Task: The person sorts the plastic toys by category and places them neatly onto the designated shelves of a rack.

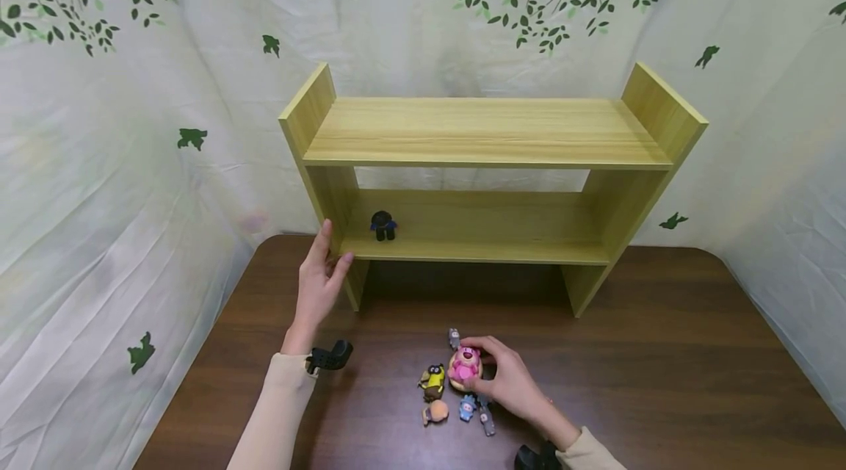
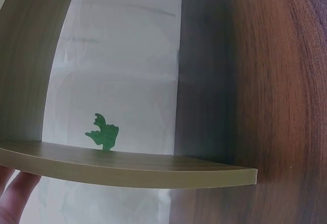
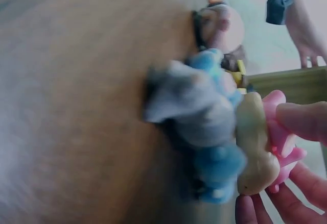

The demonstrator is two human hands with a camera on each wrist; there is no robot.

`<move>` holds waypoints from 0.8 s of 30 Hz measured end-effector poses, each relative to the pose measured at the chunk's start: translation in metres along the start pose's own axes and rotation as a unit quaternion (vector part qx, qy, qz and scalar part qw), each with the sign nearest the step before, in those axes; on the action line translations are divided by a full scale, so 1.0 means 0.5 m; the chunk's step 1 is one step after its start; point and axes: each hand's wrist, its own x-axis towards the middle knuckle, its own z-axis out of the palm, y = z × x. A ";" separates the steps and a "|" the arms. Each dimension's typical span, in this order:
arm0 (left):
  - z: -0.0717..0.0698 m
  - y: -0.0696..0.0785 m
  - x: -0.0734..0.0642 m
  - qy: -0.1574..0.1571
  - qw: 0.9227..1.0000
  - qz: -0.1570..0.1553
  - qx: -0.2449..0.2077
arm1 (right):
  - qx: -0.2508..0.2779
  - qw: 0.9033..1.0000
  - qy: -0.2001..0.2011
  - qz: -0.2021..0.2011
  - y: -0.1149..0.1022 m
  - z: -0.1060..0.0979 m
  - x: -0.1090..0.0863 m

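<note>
My right hand (image 1: 514,382) grips a pink bear figurine (image 1: 465,363) with a beige back, thumb and fingers at its sides. In the right wrist view the thumb lies on the bear's pink front (image 3: 280,132). Close around it on the table are a yellow-and-black figurine (image 1: 433,380), a round peach-headed figurine (image 1: 436,412), a small blue figurine (image 1: 467,407) and two grey ones, one above (image 1: 454,338) and one below (image 1: 487,420). My left hand (image 1: 317,290) rests at the wooden shelf's left side panel (image 1: 324,194), fingers extended, thumb near the lower board's front edge.
The two-tier shelf stands at the back of the brown table (image 1: 661,367). A dark figurine with blue sides (image 1: 382,226) stands at the left of its lower board (image 1: 482,224). Behind hangs a white leaf-patterned curtain (image 1: 410,37). Both wrists wear black camera mounts.
</note>
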 end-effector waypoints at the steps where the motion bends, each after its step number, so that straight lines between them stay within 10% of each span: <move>1: 0.001 -0.001 0.000 0.001 1.000 0.003 -0.003 | 0.007 1.000 0.002 -0.003 -0.003 -0.003 0.001; 24: 0.004 0.001 0.000 0.014 1.000 0.005 0.021 | 0.053 0.993 0.044 -0.100 -0.111 -0.103 0.065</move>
